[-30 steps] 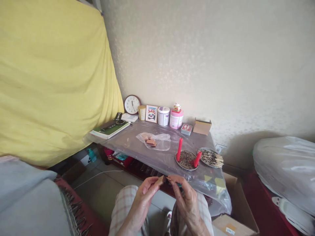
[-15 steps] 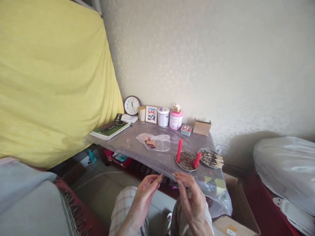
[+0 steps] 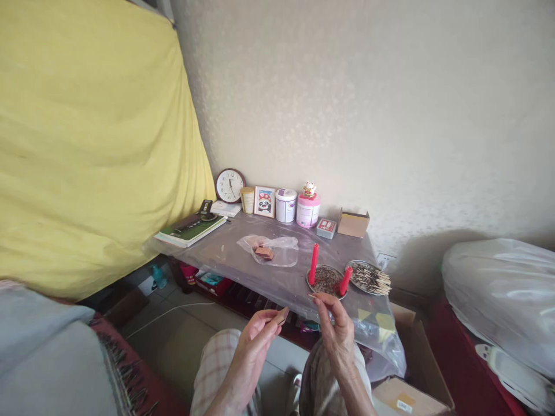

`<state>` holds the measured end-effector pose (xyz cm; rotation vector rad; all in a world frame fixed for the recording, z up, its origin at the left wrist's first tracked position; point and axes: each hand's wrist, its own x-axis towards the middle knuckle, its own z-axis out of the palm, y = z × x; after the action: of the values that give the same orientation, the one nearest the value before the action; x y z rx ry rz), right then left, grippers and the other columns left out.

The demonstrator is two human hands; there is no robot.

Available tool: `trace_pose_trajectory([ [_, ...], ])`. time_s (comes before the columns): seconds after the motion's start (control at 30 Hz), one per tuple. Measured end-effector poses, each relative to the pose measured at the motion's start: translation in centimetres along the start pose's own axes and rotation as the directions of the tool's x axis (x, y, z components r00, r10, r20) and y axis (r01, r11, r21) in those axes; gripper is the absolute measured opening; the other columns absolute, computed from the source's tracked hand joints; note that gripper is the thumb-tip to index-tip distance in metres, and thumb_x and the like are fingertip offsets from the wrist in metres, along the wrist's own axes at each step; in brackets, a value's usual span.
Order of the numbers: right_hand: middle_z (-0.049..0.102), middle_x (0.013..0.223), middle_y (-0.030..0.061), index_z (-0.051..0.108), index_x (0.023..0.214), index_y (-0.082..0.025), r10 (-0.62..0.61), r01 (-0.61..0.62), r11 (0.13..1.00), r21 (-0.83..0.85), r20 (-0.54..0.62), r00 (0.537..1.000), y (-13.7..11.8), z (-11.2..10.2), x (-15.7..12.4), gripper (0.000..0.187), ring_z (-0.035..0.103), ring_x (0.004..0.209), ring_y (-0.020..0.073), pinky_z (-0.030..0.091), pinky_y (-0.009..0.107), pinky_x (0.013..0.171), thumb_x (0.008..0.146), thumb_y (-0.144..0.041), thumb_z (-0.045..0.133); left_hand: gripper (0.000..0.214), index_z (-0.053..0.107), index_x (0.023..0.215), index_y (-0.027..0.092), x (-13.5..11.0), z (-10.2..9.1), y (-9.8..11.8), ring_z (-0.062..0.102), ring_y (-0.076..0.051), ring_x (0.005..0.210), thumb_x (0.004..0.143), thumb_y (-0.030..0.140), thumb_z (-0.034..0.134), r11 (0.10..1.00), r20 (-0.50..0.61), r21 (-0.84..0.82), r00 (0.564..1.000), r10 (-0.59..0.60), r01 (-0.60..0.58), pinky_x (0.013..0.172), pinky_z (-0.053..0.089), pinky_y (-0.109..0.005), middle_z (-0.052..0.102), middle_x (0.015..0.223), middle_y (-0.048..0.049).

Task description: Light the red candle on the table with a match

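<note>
My left hand (image 3: 254, 341) pinches a small brown matchbox (image 3: 283, 315) between thumb and fingers, just in front of the table edge. To its right, my right hand (image 3: 335, 323) grips a thin matchstick (image 3: 311, 296) at the fingertips, apart from the box. No flame shows on it. Beyond that hand, a round metal plate (image 3: 323, 287) of dark bits bears a tall red candle (image 3: 314, 263) and a shorter, tilted red candle (image 3: 346, 281). A second plate (image 3: 358, 287) beside it is heaped with matchsticks (image 3: 379, 282), several of them blackened.
On the plastic-covered table (image 3: 212, 248) lies a clear bag (image 3: 286, 252) with brown matchboxes (image 3: 264, 253). A clock (image 3: 230, 185), tins (image 3: 286, 205), a card deck (image 3: 326, 228) and a small carton (image 3: 354, 223) stand along the wall. An open cardboard box (image 3: 427, 361) is at right.
My right hand has moved up and away from the matchbox with the matchstick, towards the candle plate. My left hand stays almost where it was. The view has shifted slightly.
</note>
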<state>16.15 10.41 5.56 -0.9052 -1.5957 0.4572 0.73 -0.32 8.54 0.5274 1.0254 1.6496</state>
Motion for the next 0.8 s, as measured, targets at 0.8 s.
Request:
trace_pose_trajectory([
  [0.8,0.074,0.097,0.0045,0.062,0.102,-0.025,-0.322,0.321,0.947,0.019,0.08,0.943,-5.5,-0.7,-1.3,0.015,0.073,0.087,0.0162,0.06,0.025,0.076,0.095,-0.013,0.056,0.021,0.075,0.09,0.019,1.1,-0.1,-0.7,0.063,-0.021,0.096,0.074,0.033,0.078,0.997,-0.025,-0.057,0.999,0.043,-0.044,0.094,0.044,-0.036,0.076,0.095,-0.0055],
])
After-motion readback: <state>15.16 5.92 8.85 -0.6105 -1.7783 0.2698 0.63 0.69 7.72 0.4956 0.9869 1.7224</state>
